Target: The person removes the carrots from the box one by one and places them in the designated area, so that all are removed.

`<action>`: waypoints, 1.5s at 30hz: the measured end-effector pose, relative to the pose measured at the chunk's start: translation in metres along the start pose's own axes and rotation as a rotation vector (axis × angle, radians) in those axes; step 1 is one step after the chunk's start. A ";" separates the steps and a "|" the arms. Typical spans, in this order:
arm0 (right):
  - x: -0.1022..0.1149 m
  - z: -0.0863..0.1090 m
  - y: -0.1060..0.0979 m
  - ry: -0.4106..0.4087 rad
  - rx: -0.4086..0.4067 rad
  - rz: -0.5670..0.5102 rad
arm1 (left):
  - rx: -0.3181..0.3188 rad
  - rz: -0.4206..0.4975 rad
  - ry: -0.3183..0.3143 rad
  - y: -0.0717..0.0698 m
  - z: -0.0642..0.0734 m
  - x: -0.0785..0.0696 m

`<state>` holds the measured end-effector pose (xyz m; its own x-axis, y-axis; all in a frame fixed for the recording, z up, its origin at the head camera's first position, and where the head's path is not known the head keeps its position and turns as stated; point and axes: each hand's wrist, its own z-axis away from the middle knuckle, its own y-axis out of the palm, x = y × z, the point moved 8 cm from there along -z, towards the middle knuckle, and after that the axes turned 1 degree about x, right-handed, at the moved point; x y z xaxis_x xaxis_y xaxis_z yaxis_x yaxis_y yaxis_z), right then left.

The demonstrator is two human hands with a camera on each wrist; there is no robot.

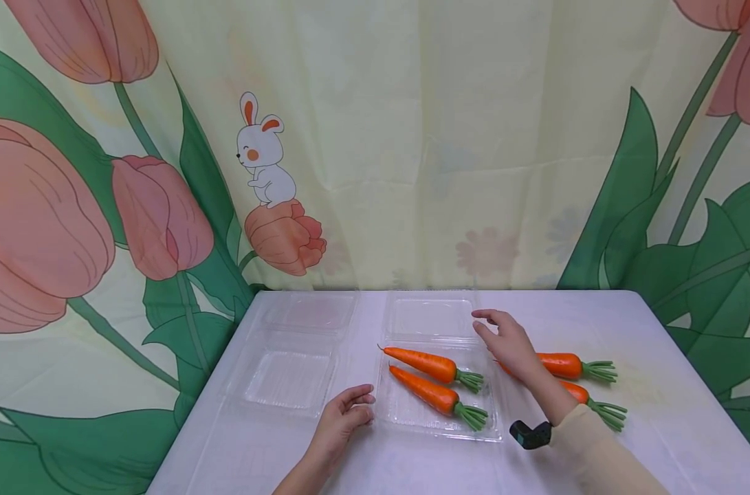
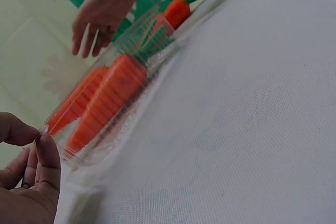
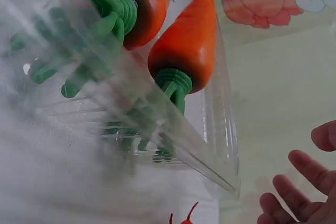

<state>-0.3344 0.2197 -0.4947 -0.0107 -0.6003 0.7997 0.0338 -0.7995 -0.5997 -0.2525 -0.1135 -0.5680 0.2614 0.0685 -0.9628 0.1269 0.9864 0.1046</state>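
Two orange carrots with green tops, an upper one [image 1: 421,362] and a lower one [image 1: 427,390], lie side by side in a transparent plastic box [image 1: 436,434]. Its lid [image 1: 430,317] is folded back toward the curtain. My left hand [image 1: 340,423] is at the box's left side; in the left wrist view, its thumb and forefinger pinch the rim. Beside the lid's right edge is my right hand [image 1: 507,344], fingers loosely extended and holding nothing. The right wrist view shows its spread fingers [image 3: 296,198] apart from the box.
A second transparent box [image 1: 288,378] lies open on the left of the white-covered table [image 1: 412,467]. Two more carrots, one farther back [image 1: 560,364] and one nearer [image 1: 574,392], lie right of the filled box, partly behind my right forearm. A printed curtain [image 1: 375,137] hangs behind the table.
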 end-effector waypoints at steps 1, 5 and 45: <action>0.003 0.001 0.000 -0.016 -0.010 0.023 | -0.002 0.001 -0.002 0.000 0.000 0.000; 0.016 0.004 0.004 -0.067 -0.030 0.087 | 0.001 -0.002 0.002 0.000 0.000 0.000; 0.034 0.031 0.059 -0.070 0.238 0.270 | 0.021 0.025 0.016 0.001 0.001 -0.002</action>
<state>-0.3017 0.1533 -0.5020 0.0986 -0.7797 0.6184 0.2578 -0.5802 -0.7726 -0.2523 -0.1132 -0.5662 0.2496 0.0955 -0.9636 0.1402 0.9811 0.1335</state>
